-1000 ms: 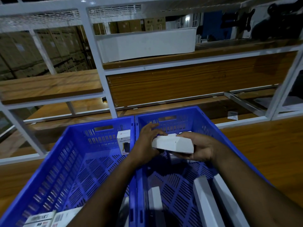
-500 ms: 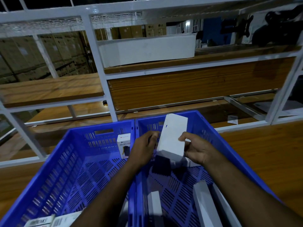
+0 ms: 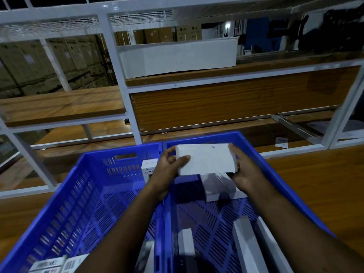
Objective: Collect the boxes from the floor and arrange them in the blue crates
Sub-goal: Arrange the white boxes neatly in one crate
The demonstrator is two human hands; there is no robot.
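White-framed wooden shelving [image 3: 65, 107] fills the upper frame of a dim storeroom; two blue crates sit side by side below it.

From your head camera: your left hand [image 3: 167, 170] and right hand [image 3: 244, 172] each grip an end of a white box [image 3: 206, 159], held flat over the far end of the right crate [image 3: 283, 186] at centre frame. More white boxes [image 3: 246, 247] lie on that crate's floor; a printed box [image 3: 148, 170] stands against the far wall of the left crate [image 3: 65, 194].

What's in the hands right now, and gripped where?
A white box, held over the right crate: left hand grips its left end, right hand its right end.
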